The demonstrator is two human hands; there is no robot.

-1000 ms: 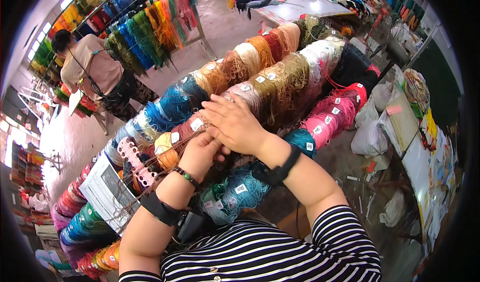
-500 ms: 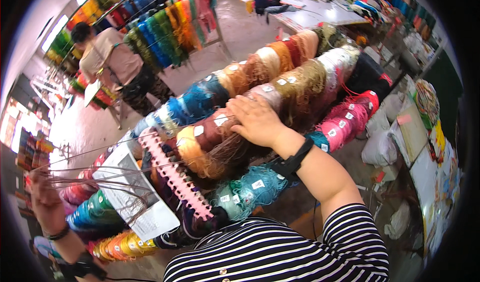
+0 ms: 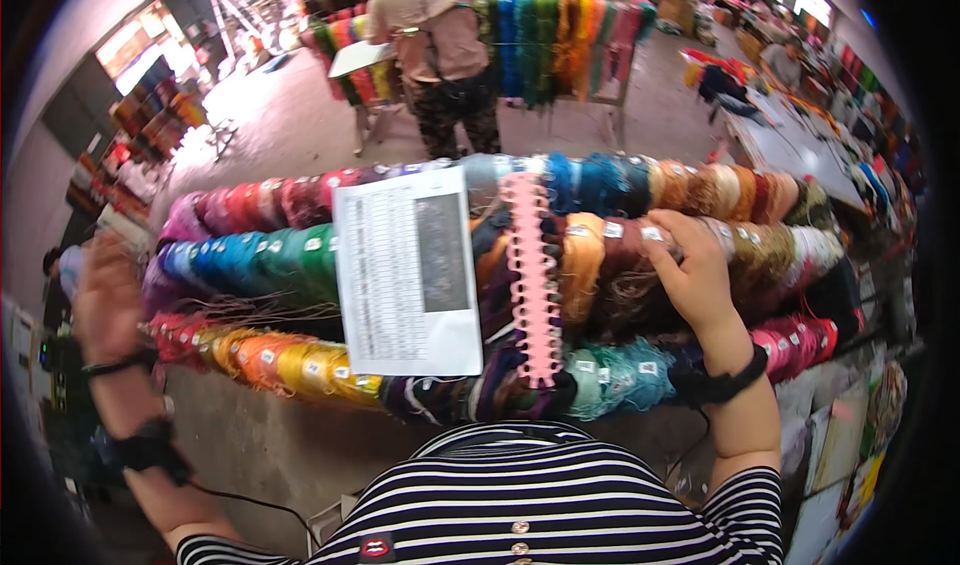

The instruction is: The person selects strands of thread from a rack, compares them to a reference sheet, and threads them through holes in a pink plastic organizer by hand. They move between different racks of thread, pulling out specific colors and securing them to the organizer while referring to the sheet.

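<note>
My left hand (image 3: 108, 295) is raised at the far left, smeared by motion. Thin brown threads (image 3: 235, 310) stretch toward it across the middle row, and its fingers seem closed on them. My right hand (image 3: 692, 270) lies over the brown yarn skein (image 3: 622, 248) on that row, thumb and fingers apart. Beside that skein hangs a pale orange one (image 3: 582, 265). A pink strip with notched edges (image 3: 535, 285) lies across the rows, near a printed sheet (image 3: 405, 275) with a table and a dark picture.
Rows of tagged skeins run left to right: reds and blues at the back, yellow skeins (image 3: 310, 365) and teal skeins (image 3: 610, 375) in front. Behind them a person (image 3: 430, 55) stands by hanging yarn (image 3: 560, 50). A white table (image 3: 790, 145) is at the back right.
My view has swung left and levelled, so the rack lies straight across. My left hand has stayed raised at the left with the threads; my right hand still rests on the brown skein.
</note>
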